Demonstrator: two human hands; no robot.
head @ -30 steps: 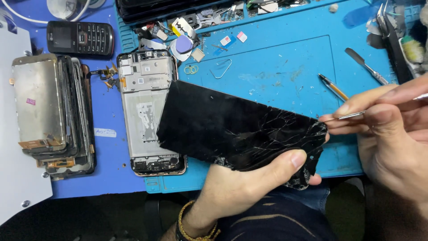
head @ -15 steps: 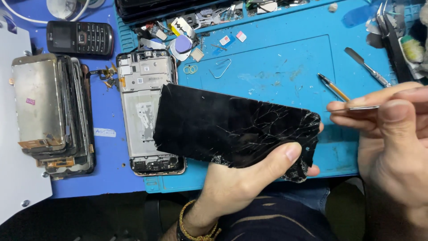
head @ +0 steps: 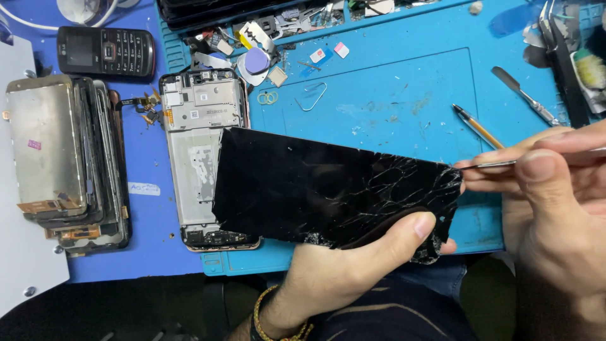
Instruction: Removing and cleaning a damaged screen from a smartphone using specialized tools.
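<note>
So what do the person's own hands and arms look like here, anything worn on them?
Both hands are bare, with no gloves or rings in view. The left hand has a braided cord bracelet in yellow and dark tones at the wrist. The right hand shows no sleeve or wristwear; its wrist runs out of the picture. Fingernails are short.

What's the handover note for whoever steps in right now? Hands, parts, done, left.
Left hand: holds the cracked black screen panel from below, thumb on its lower edge, above the blue mat.
Right hand: pinches a thin metal tool, tip at the panel's shattered right end.
Open phone frame lies on the mat's left edge, partly under the panel.
Done: panel is off the frame.
Left: work at the broken right end goes on; frame untouched.
</note>
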